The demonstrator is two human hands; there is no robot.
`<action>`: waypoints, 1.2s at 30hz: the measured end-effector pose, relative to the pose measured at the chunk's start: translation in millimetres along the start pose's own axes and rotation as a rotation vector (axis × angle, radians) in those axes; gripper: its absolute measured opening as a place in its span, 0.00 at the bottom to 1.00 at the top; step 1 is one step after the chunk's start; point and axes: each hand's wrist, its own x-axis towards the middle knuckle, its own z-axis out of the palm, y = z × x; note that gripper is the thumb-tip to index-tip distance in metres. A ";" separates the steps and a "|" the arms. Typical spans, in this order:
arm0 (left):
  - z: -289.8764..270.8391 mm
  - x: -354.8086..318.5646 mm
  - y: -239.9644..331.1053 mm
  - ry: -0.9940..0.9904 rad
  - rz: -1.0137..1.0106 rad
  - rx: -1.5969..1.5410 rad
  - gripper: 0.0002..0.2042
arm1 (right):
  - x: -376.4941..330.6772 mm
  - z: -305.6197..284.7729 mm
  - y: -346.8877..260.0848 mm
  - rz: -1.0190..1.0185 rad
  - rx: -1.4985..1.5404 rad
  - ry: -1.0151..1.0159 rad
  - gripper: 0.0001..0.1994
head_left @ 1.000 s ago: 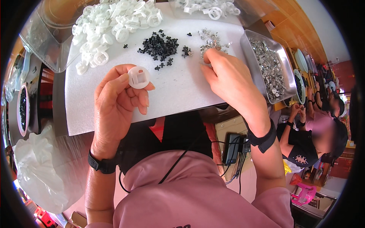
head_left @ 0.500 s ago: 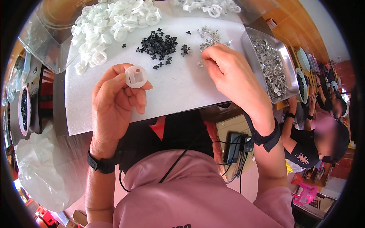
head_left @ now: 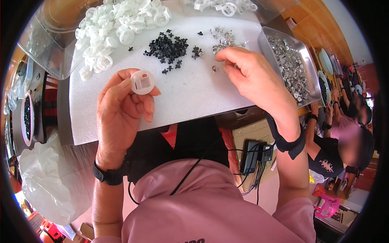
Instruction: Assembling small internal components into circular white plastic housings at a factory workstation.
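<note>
My left hand (head_left: 123, 103) pinches a round white plastic part (head_left: 143, 82) between thumb and fingers, its slotted face turned up. My right hand (head_left: 253, 75) hovers over the right side of the white foam sheet (head_left: 174, 103). Its fingers are bent together, with their tips partly hidden; whatever they hold is too small to make out. Just beyond them lie loose small metal clips (head_left: 222, 37), and a single metal clip (head_left: 214, 69) rests beside the fingertips. Small black cross-shaped pieces (head_left: 167, 47) form a heap between my hands, farther back.
A big pile of white plastic parts (head_left: 117, 24) covers the far left. To the right stands a metal tray (head_left: 310, 79) full of clips. A clear plastic bin (head_left: 44, 52) borders the sheet at left. A co-worker (head_left: 324, 156) sits at the right.
My right hand has drawn slightly right and toward me from the metal clips, uncovering more of them. The white part stays in my left hand, nearly unmoved.
</note>
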 end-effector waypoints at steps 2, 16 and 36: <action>0.1 -0.8 0.4 0.028 -0.016 0.012 0.13 | 1.6 1.4 0.4 -0.085 -0.081 0.028 0.08; 6.0 -4.9 2.7 0.054 -0.043 0.052 0.17 | 6.0 15.8 -7.9 -0.112 -0.294 0.072 0.03; 14.0 -13.1 3.9 0.034 -0.031 0.218 0.17 | 15.3 36.7 -84.8 -0.006 0.502 -0.122 0.01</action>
